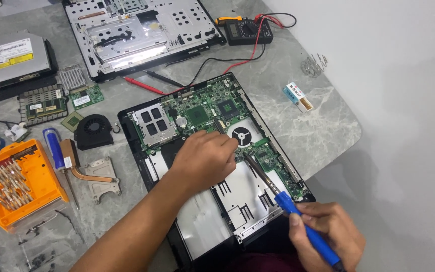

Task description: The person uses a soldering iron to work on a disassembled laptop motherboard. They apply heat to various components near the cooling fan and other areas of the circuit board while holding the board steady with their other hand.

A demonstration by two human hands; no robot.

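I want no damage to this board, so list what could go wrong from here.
1. The soldering iron in the right hand points its tip at the green circuit board close to the left hand; a slip might burn fingers or nearby chips.
2. The meter leads lie beside the open laptop and could snag.

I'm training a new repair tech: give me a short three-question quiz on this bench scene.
1. True or false: the right hand holds a blue-handled iron.
2. Where does the left hand rest? A) on the board B) on the orange bit case C) on the multimeter
3. Which loose black round part lies left of the laptop?

Key: 1 true; 2 A; 3 the fan.
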